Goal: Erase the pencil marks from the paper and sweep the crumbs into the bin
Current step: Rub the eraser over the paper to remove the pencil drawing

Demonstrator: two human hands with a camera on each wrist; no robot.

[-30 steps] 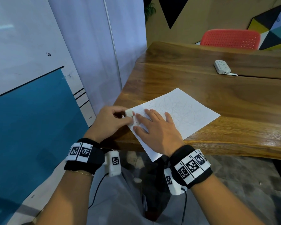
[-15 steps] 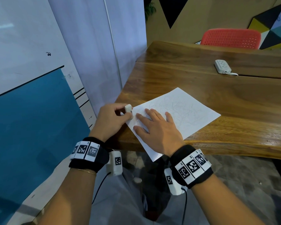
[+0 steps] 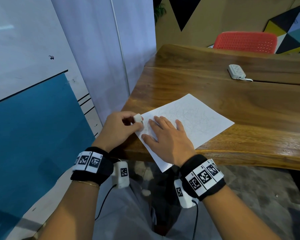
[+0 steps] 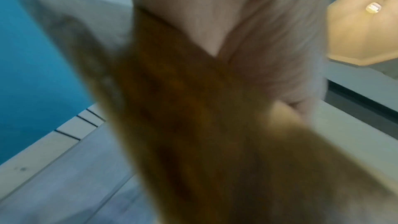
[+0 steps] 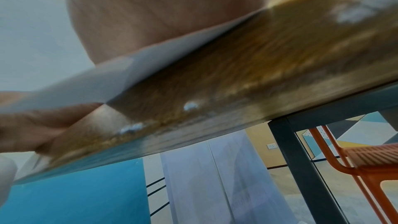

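A white sheet of paper (image 3: 196, 123) with faint pencil scribbles lies at the near left corner of the wooden table (image 3: 215, 94), one corner hanging over the edge. My left hand (image 3: 121, 129) pinches a small white eraser (image 3: 138, 118) at the paper's left edge. My right hand (image 3: 164, 135) lies flat on the paper, fingers spread, beside the eraser. A few tiny dark crumbs (image 3: 145, 130) sit between the hands. Both wrist views are blurred; the right wrist view shows the paper's edge (image 5: 112, 81) and the table rim (image 5: 237, 74). No bin is in view.
A white power strip (image 3: 236, 71) lies on the far side of the table. A red chair (image 3: 246, 42) stands behind it. A white and blue wall panel (image 3: 33, 118) stands close on the left. Grey floor (image 3: 249, 196) shows under the table's near edge.
The left hand with the eraser shifted a little up and back over the paper's left edge, a rubbing motion. The right hand stayed flat on the paper.
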